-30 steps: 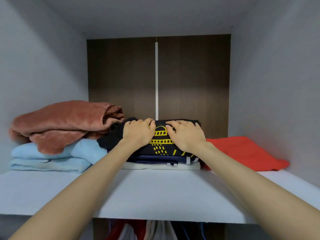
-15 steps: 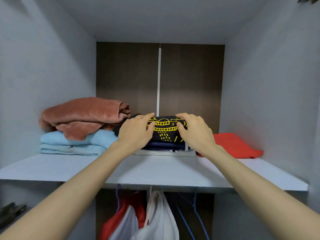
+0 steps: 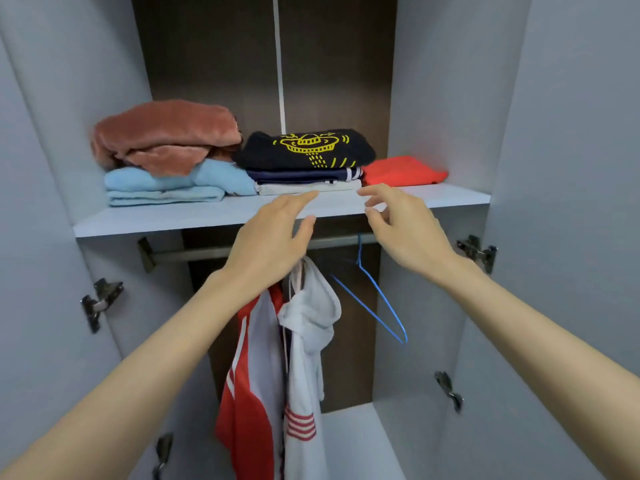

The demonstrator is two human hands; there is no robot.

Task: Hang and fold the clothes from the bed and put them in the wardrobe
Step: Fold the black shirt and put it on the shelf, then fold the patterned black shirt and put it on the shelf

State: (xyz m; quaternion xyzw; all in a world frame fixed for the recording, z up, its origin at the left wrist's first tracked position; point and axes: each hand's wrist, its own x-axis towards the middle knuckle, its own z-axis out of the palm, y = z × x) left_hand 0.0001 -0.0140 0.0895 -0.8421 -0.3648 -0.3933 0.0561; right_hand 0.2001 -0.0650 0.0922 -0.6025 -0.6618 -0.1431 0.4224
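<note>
1. Black cotton with a yellow print: found the folded T-shirt point(image 3: 304, 148) on top of the middle stack on the wardrobe point(image 3: 450, 98) shelf point(image 3: 173, 216), over a folded navy top point(image 3: 298, 174) and a folded white top point(image 3: 308, 187) at the bottom, flat on the board.
2. Saw the left hand point(image 3: 270, 240) raised in front of the shelf's front edge, just below that stack, with its fingers point(image 3: 298, 202) straight and close together and the thumb spread away; holding nothing, apart from the clothes.
3. Saw the right hand point(image 3: 401, 230) just beside it, to the right, with its fingers point(image 3: 377, 192) loosely bent, the forefinger reaching forward and the thumb tip near the other fingertips; gripping nothing.
4. Noted a rust-brown fleece point(image 3: 166, 133) heaped on a folded light-blue pile point(image 3: 166, 185) left of the stack and touching it, and a folded red top point(image 3: 401, 171) lying flat just right of the stack.
5. Looked under the shelf and found a metal rail point(image 3: 194, 252) carrying a red-and-white jacket point(image 3: 256, 358) and a white hooded top point(image 3: 308, 323), side by side and touching, their upper ends hidden behind the left hand.
6. Spotted a bare blue wire hanger point(image 3: 377, 292) on the same rail, right of those two.
7. Noted metal hinges point(image 3: 100, 299) on both side walls.
</note>
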